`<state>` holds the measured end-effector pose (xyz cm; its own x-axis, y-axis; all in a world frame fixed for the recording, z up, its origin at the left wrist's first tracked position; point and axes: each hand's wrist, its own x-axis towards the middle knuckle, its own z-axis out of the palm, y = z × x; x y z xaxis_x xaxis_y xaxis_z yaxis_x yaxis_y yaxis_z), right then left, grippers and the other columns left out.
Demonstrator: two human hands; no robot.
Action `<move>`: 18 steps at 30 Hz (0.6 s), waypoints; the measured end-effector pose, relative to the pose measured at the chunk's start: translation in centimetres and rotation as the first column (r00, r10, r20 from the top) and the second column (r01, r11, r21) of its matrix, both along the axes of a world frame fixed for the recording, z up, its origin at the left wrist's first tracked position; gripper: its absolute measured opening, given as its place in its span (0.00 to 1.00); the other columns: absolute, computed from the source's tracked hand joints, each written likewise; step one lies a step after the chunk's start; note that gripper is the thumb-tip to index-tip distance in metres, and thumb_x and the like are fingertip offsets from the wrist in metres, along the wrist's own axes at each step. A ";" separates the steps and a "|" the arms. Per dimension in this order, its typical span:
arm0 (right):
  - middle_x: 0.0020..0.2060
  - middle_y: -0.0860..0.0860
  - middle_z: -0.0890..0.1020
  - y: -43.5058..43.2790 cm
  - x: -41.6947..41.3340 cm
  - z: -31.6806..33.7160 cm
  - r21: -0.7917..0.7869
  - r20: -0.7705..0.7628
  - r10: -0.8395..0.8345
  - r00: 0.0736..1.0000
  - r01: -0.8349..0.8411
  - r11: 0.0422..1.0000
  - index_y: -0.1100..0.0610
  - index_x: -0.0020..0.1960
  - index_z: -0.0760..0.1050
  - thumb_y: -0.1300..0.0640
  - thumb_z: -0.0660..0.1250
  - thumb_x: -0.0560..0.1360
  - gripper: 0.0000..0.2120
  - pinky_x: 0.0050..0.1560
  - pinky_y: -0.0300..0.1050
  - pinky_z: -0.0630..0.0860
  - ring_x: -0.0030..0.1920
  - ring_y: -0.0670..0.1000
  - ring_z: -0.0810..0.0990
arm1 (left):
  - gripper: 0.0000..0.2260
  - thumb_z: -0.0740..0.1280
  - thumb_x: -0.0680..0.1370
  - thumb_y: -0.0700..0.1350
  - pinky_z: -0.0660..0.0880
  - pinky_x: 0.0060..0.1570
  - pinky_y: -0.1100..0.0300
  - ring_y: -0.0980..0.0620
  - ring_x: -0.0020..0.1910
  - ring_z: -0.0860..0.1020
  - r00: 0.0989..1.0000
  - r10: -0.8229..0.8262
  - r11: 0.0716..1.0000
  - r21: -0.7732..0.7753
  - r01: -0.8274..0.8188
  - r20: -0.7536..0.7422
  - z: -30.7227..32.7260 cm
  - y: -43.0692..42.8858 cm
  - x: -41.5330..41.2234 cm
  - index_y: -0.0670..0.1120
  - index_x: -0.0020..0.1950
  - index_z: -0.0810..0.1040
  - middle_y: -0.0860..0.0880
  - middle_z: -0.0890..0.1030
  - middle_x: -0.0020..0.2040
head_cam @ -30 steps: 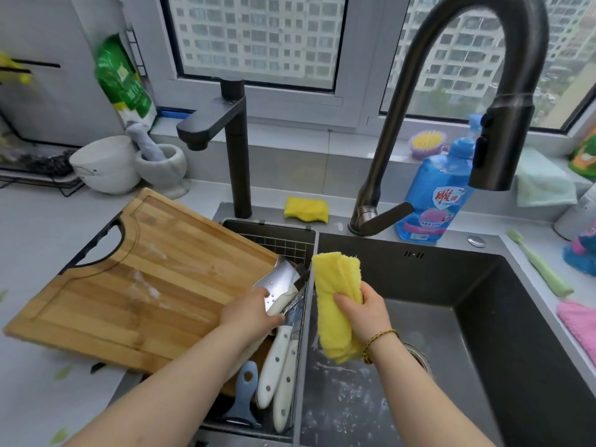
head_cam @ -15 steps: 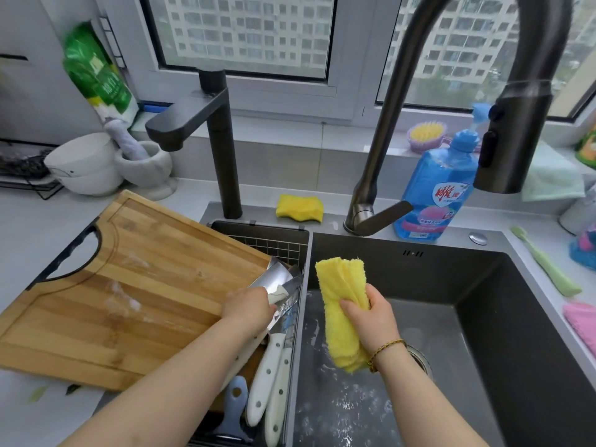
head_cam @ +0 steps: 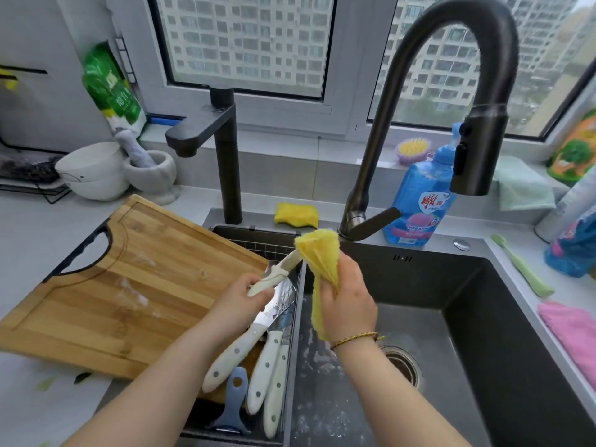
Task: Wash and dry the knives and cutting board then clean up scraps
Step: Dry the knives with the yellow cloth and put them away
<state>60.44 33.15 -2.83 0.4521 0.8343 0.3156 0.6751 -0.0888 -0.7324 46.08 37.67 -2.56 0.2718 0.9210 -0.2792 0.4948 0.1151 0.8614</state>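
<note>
Left hand [head_cam: 240, 300] gripping small knife [head_cam: 274, 275] (white handle), right hand [head_cam: 350, 301] clutching yellow cloth [head_cam: 319, 253]

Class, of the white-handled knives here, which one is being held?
The small knife in the left hand, with its blade tip at the yellow cloth. The other knives lie flat in the sink rack.

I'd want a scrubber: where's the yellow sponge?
Head view: the yellow sponge lies on the ledge behind the sink, centre, between the square tap on its left and the arched tap on its right.
</note>
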 end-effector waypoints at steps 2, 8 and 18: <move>0.53 0.51 0.81 -0.2 -0.8 0.0 0.058 0.312 0.052 0.949 -0.074 0.996 0.53 0.60 0.70 0.66 0.74 0.63 0.28 0.25 0.42 0.72 0.33 0.53 0.81 | 0.06 0.65 0.76 0.47 0.66 0.33 0.61 0.56 0.35 0.71 1.000 -0.027 0.999 0.043 0.027 0.005 0.3 -0.8 0.3 0.51 0.52 0.70 0.53 0.74 0.41; 0.44 0.48 0.85 -2.0 -0.2 -0.7 -0.014 0.649 0.061 0.758 -0.068 0.998 0.48 0.52 0.73 0.64 0.79 0.44 0.39 0.18 0.31 0.59 0.20 0.49 0.71 | 0.09 0.67 0.75 0.44 0.63 0.32 0.67 0.62 0.36 0.69 0.987 -0.076 0.978 0.181 0.101 -0.138 0.6 -3.3 0.9 0.53 0.48 0.67 0.60 0.70 0.39; 0.46 0.52 0.84 -3.3 4.1 2.0 0.046 0.616 -0.102 0.781 0.093 0.995 0.53 0.50 0.81 0.69 0.77 0.55 0.25 0.19 0.39 0.69 0.28 0.53 0.78 | 0.13 0.68 0.74 0.46 0.65 0.31 0.63 0.56 0.31 0.71 0.983 -0.144 0.952 0.257 0.168 -0.111 1.7 -5.0 1.3 0.56 0.41 0.64 0.53 0.75 0.39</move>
<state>64.58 29.85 -0.82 0.2359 0.7904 0.5653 0.9713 -0.1727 -0.1638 47.35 32.67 -0.82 0.4029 0.9132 -0.0617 0.5654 -0.1953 0.8014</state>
